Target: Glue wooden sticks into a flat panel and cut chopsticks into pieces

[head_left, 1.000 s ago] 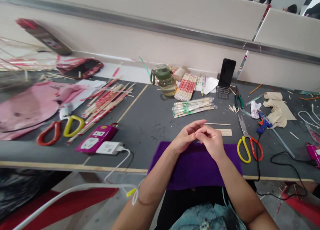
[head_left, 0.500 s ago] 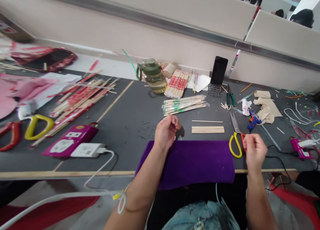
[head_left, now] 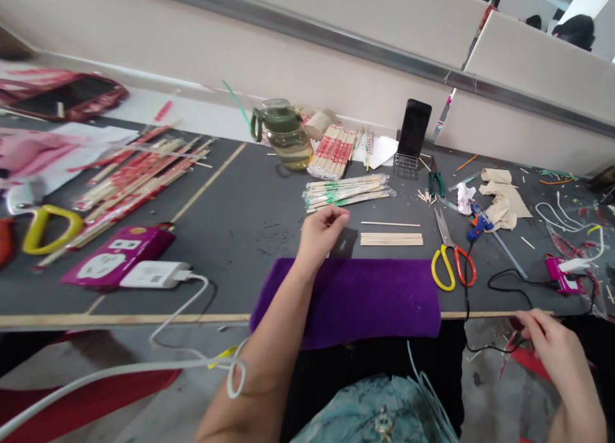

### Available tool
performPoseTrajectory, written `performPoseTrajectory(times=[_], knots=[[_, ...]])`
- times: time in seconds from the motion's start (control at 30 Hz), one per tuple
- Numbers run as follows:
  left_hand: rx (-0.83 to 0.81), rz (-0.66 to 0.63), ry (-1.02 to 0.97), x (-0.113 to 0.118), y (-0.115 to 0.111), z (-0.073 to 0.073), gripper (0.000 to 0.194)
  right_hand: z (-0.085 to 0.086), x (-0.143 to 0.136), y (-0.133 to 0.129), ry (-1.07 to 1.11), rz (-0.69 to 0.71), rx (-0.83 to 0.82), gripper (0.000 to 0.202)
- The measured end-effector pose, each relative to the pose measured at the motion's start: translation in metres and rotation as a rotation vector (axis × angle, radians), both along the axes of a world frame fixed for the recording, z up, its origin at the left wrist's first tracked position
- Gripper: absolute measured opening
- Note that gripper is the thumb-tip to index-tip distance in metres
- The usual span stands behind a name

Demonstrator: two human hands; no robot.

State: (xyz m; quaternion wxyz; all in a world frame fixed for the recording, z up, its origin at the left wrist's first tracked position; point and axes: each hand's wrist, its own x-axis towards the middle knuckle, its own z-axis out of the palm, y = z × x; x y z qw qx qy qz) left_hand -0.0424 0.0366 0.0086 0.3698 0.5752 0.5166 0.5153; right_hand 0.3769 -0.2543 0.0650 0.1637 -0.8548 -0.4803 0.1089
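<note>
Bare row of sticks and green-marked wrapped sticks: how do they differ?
The bare sticks lie in a neat row; the wrapped sticks are bunched less evenly. The bare sticks have no covering, while the wrapped sticks sit in clear, green-marked film. The bare sticks look shorter than the wrapped sticks. Both are pale and lie on the grey table.

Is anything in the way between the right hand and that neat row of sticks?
Yes, the scissors and a black cord lie across the straight path from the right hand to the row of sticks. Between the left hand and the sticks, only bare tabletop shows.
</note>
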Motion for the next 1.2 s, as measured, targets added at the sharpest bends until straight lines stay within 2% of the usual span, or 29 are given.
performPoseTrajectory(times=[0.03, 0.1, 0.13, 0.2, 0.27, 0.33, 0.4, 0.47, 0.63, 0.8, 0.97, 1.2], knots=[[0.009, -0.055, 0.103, 0.002, 0.004, 0.001, 0.017, 0.004, -0.008, 0.009, -0.002, -0.007, 0.104, 0.035], [0.030, -0.126, 0.271, 0.009, 0.012, 0.004, 0.014, 0.012, -0.031, 0.037, 0.022, 0.077, 0.350, 0.037], [0.048, -0.153, 0.343, 0.013, 0.016, 0.005, 0.013, 0.015, -0.044, 0.055, 0.035, 0.148, 0.423, 0.039], [0.084, -0.202, 0.470, 0.020, 0.024, 0.006, 0.013, 0.017, -0.070, 0.095, 0.109, 0.303, 0.495, 0.031], [0.112, -0.230, 0.577, 0.025, 0.030, 0.005, 0.018, 0.014, -0.094, 0.135, 0.161, 0.428, 0.498, 0.025], [0.148, -0.268, 0.644, 0.027, 0.031, 0.001, 0.023, 0.007, -0.112, 0.168, 0.115, 0.534, 0.445, 0.023], [0.182, -0.305, 0.680, 0.027, 0.029, -0.005, 0.025, -0.003, -0.124, 0.193, 0.016, 0.606, 0.346, 0.022], [0.197, -0.317, 0.707, 0.026, 0.026, -0.012, 0.026, -0.012, -0.131, 0.210, -0.071, 0.621, 0.252, 0.021], [0.152, -0.315, 0.697, 0.030, 0.020, -0.021, 0.026, -0.024, -0.133, 0.236, -0.128, 0.589, 0.186, 0.024], [0.145, -0.345, 0.746, 0.029, 0.018, -0.015, 0.027, -0.033, -0.134, 0.253, -0.119, 0.591, 0.175, 0.027], [0.117, -0.403, 0.712, 0.019, 0.015, -0.010, 0.026, -0.043, -0.133, 0.252, -0.121, 0.607, 0.142, 0.029], [0.056, -0.448, 0.654, 0.006, 0.013, -0.003, 0.030, -0.044, -0.129, 0.244, -0.122, 0.602, 0.105, 0.029]])
